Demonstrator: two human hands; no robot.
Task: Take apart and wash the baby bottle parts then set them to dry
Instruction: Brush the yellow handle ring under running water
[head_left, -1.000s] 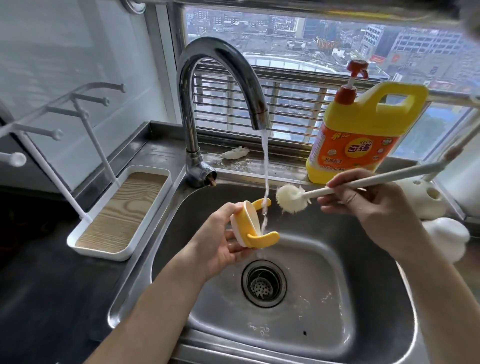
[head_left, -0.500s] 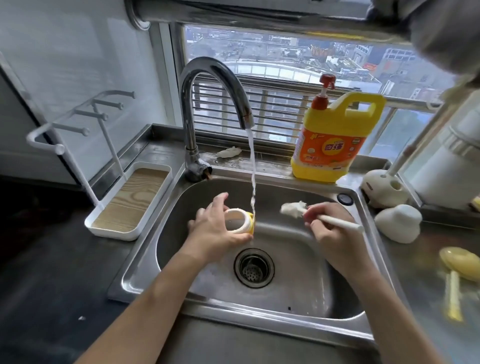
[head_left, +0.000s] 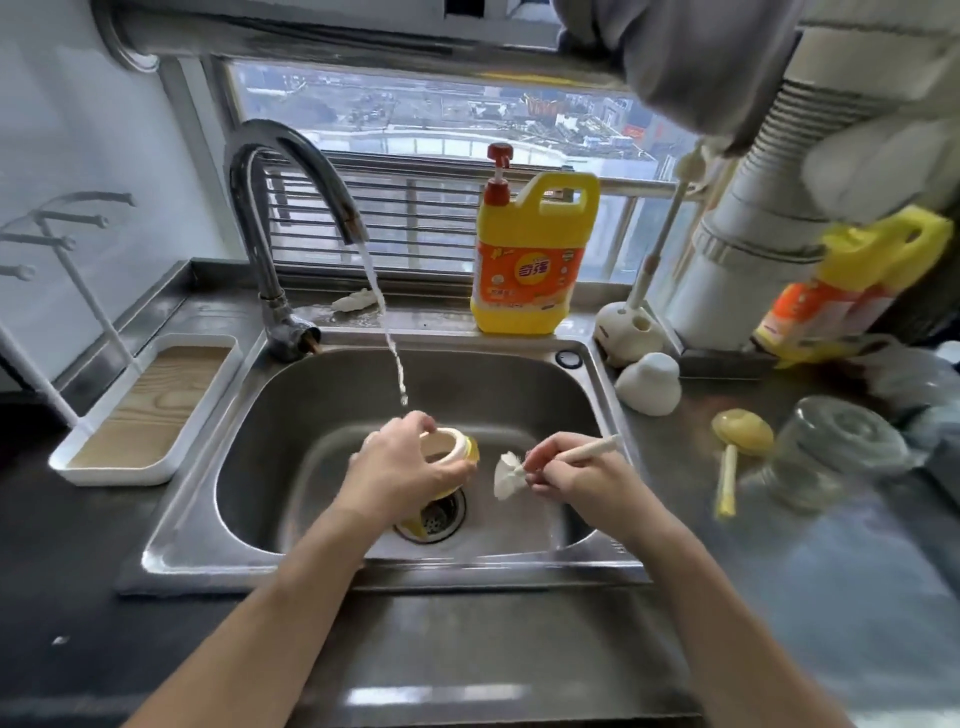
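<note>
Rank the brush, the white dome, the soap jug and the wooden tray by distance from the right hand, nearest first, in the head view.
1. Brush: held in the right hand, over the sink.
2. White dome: just right of the sink.
3. Soap jug: behind the sink.
4. Wooden tray: far left of the sink.

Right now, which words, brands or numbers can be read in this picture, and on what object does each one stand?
"奇强": on the orange label of the detergent bottle.
Smaller print on that label: too small to read.
Second yellow bottle at right: label blurred, unreadable.
</note>
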